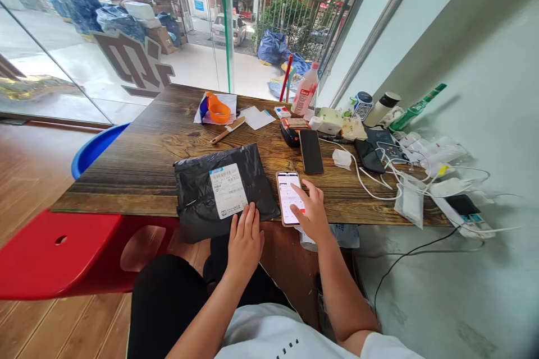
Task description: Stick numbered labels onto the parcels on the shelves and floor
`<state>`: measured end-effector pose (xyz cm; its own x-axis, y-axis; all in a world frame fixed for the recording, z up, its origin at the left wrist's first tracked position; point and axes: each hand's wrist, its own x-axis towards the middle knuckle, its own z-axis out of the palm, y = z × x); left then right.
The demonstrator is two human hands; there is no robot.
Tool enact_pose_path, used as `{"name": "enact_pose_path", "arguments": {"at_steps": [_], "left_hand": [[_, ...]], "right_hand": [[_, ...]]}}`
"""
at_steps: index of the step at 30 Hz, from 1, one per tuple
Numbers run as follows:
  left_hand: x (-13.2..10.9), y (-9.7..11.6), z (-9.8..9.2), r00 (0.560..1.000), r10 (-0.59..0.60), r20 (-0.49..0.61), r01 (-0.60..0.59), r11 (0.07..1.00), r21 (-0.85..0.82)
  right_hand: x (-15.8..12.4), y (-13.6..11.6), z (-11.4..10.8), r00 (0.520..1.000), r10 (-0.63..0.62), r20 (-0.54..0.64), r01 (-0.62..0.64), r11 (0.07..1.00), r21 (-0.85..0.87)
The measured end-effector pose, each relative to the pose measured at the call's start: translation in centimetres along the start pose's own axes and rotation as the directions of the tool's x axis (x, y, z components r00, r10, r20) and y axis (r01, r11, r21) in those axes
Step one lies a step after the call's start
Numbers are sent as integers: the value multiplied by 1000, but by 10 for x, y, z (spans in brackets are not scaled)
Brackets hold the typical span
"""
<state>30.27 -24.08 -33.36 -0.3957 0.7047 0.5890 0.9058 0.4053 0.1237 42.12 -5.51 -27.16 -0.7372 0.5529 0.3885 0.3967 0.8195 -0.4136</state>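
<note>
A black plastic parcel (193, 193) with a white shipping label (228, 189) lies at the table's front edge. My left hand (245, 238) rests flat on its lower right corner, fingers stretched out and touching the label's bottom edge. Right of the parcel lies a phone (286, 210) with a lit screen showing a keypad. My right hand (312, 210) is over that phone, fingers apart, with fingertips at the screen; it grips nothing. Just behind it lies a second phone (311, 151) with a dark screen.
On the wooden table (138, 151) are an orange tape dispenser (218, 109), a brown-handled knife (227, 130), papers and a pink bottle (305, 90). White cables (357, 176) tangle at the right. A red stool (54, 252) stands at the left.
</note>
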Motion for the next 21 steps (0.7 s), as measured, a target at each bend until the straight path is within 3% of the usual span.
{"name": "enact_pose_path", "arguments": {"at_steps": [15, 17, 21], "left_hand": [[2, 2, -1, 1000, 5, -24, -5, 999, -36], [3, 1, 0, 999, 7, -34, -8, 999, -41], [3, 1, 1, 999, 2, -38, -4, 998, -56]], "right_hand": [[0, 0, -2, 999, 26, 24, -26, 1000, 2], [-2, 1, -3, 999, 30, -18, -29, 998, 51], [-16, 10, -4, 976, 34, -215, 1, 987, 161]]}}
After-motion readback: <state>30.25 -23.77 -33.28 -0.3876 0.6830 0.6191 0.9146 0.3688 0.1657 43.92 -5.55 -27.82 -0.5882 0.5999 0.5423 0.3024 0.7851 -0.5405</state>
